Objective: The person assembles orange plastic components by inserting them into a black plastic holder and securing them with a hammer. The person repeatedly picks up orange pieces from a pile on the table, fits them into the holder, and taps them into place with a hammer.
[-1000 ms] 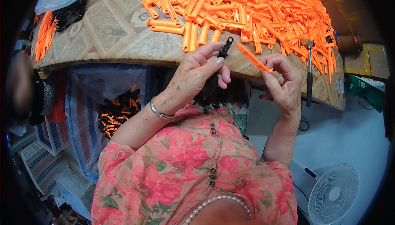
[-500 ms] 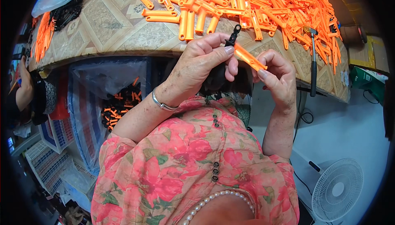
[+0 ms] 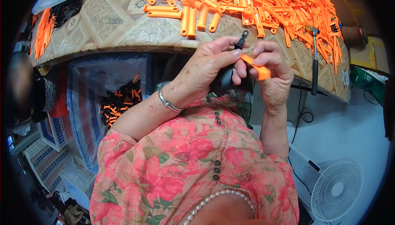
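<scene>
My left hand (image 3: 212,60) is closed on a narrow black plastic piece (image 3: 242,40) with a small hole at its tip, pinched between thumb and fingers. Just past the left thumb, an orange plastic handle (image 3: 249,60) slants down to the right. My right hand (image 3: 273,71) grips its far end with bent fingers. The orange handle meets the black piece at the left fingertips; the joint itself is hidden there. Both hands are held in front of the table edge.
A large pile of orange plastic handles (image 3: 263,3) covers the back of the table (image 3: 103,15). A hammer (image 3: 314,60) lies at the right edge. Orange and black pieces (image 3: 121,101) fill a lined bag lower left. A white fan (image 3: 337,189) stands lower right.
Both hands have shifted slightly; the right has moved left, closer to the left hand. The orange handle has turned and now shows its end.
</scene>
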Motion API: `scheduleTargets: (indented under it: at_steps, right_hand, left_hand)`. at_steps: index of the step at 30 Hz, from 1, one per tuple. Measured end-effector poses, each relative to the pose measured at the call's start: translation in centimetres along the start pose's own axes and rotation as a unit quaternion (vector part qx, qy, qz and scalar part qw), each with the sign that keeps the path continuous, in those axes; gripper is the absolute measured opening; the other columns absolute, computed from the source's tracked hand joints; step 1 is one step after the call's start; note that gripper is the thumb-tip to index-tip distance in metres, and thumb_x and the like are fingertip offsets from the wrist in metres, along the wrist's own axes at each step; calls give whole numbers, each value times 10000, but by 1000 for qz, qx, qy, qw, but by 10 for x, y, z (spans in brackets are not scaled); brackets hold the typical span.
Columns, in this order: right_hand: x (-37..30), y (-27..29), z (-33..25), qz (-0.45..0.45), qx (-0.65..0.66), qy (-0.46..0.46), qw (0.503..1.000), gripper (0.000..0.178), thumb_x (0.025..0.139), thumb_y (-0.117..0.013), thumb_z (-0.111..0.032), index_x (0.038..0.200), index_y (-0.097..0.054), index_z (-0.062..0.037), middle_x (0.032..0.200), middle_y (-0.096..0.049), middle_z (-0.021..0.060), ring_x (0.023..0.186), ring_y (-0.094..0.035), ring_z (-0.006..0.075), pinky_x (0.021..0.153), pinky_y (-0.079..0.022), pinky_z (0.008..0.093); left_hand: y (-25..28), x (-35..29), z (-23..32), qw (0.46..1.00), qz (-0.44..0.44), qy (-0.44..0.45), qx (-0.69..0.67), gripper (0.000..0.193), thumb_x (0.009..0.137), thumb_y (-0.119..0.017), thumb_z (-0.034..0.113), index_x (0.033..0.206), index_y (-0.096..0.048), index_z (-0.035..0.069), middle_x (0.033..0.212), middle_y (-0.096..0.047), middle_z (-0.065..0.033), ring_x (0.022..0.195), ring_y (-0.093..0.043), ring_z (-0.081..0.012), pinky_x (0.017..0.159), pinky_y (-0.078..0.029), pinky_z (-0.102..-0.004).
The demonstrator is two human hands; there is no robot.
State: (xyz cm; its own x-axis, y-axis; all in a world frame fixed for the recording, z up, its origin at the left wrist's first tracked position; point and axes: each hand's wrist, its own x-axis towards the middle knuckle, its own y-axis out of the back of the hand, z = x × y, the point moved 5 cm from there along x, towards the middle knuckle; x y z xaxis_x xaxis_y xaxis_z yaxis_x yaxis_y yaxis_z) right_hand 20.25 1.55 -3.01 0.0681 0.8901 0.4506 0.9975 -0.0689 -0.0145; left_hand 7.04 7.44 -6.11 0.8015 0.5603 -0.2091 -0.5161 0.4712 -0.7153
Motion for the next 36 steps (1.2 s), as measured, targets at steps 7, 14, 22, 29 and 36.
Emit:
scheduleTargets:
  at_steps: [7,14,22,29,36]
  right_hand:
    - [-5,24,-32,60,-189,-83,977,257,892,-634,-1,1143,-677,-34,956,-600,48,880,-569,131,794,-448,226]
    - [5,19,-57,-83,-406,-20,910,296,814,-652,43,1092,-696,-51,864,-577,58,741,-563,173,645,-460,269]
    - [13,10,-70,-99,-429,31,897,224,764,-689,-2,983,-658,-39,883,-618,89,760,-618,225,636,-497,299]
    - [7,5,-60,-117,-452,-18,884,230,718,-714,-43,934,-639,-68,931,-607,87,817,-619,252,713,-455,357]
    - [-3,7,-48,-127,-443,-39,886,230,716,-720,-72,933,-648,-98,986,-583,68,843,-606,200,783,-385,331]
  left_hand:
    - [6,-2,6,980,-63,12,190,193,1000,-517,149,1085,-605,0,815,-661,-44,693,-623,-72,641,-514,-208]
    - [-6,-4,10,944,-111,29,308,169,990,-533,109,1032,-635,-19,768,-621,8,697,-588,-31,629,-491,-180]
    - [-10,-5,4,941,-136,54,305,170,982,-547,118,1033,-638,-16,747,-599,21,679,-557,-29,597,-483,-189]
    - [-7,-5,-5,937,-136,83,310,159,977,-555,122,1026,-635,-6,730,-589,27,674,-546,-27,586,-468,-196]
    - [-9,-4,-3,906,-144,36,396,151,966,-561,116,987,-638,-13,690,-590,24,635,-531,-31,580,-460,-205]
